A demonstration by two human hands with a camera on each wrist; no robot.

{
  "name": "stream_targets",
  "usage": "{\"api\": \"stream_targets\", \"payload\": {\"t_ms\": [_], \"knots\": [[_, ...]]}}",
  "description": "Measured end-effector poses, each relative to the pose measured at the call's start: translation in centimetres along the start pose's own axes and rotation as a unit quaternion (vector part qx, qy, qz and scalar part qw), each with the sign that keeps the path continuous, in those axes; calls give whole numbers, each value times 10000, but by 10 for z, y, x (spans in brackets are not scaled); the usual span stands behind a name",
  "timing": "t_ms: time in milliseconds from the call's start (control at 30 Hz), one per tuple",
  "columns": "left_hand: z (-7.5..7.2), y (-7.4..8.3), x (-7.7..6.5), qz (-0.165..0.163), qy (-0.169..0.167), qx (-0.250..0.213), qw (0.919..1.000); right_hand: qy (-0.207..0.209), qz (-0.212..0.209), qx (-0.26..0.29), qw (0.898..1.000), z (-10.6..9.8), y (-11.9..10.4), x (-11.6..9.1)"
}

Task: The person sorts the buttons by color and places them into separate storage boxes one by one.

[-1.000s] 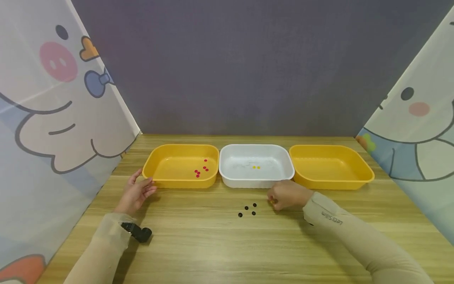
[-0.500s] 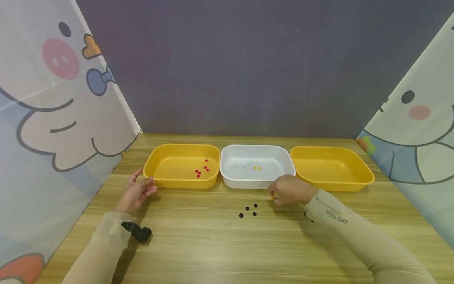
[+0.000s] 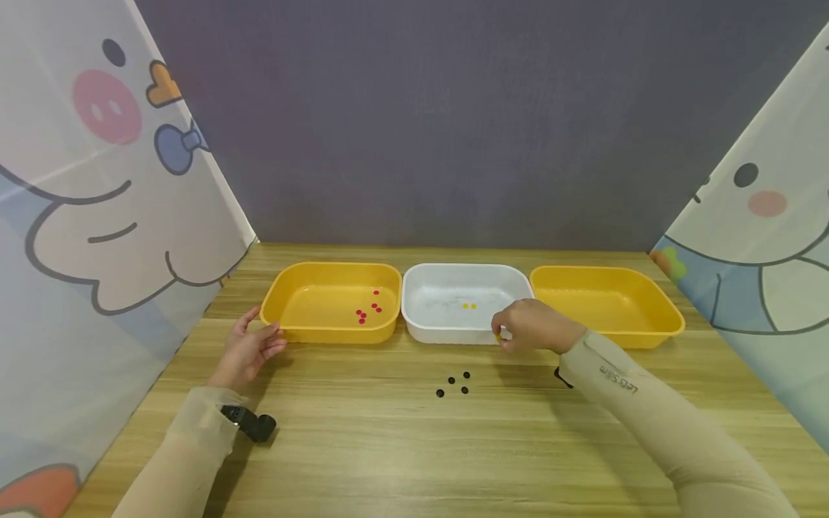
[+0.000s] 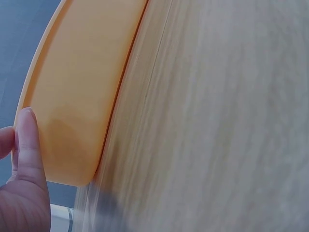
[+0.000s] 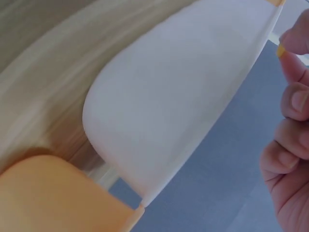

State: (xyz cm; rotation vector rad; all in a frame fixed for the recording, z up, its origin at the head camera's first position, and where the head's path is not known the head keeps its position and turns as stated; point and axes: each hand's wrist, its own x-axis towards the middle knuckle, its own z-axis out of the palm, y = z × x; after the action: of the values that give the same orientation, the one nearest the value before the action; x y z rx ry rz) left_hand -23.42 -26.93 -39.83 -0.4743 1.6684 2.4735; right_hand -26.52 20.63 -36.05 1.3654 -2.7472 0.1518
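My right hand (image 3: 534,326) pinches a small yellow button (image 5: 280,50) between thumb and fingertips, its other fingers curled. It is at the near right corner of the white tray (image 3: 414,332), just above the rim in the head view. Inside that tray lie two yellow buttons (image 3: 469,306). My left hand (image 3: 249,351) rests against the near left corner of the left yellow tray (image 3: 337,335), with straight, relaxed fingers touching its outer wall. Several red buttons (image 3: 363,315) lie in that tray. Several black buttons (image 3: 451,380) lie on the table in front of the white tray.
A second yellow tray (image 3: 622,339) stands at the right, side by side with the white one. The wooden table (image 3: 363,446) runs back to a dark grey panel (image 3: 453,144). Printed cartoon panels (image 3: 149,237) flank both sides.
My right hand has risen from the table toward the white tray's near right corner, carrying the yellow button. The left hand stays at the left yellow tray.
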Motion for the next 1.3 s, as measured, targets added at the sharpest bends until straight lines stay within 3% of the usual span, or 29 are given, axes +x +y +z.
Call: {"api": "stream_targets", "payload": {"t_ms": [167,467,1000,1300], "knots": [[1,-1,1,55,-15,188,9998,66,167,-6,9998,-4,9,2],[-1,-3,1,56,-13,287,9996,-214,502,236,9982,-6,14,5],[0,-4,2,158,-9,465,9988,-480,1201,-58,9916,-12,39,10],[-1,-3,3,223,22,586,9980,-501,1029,-374,9927,-12,44,23]]}}
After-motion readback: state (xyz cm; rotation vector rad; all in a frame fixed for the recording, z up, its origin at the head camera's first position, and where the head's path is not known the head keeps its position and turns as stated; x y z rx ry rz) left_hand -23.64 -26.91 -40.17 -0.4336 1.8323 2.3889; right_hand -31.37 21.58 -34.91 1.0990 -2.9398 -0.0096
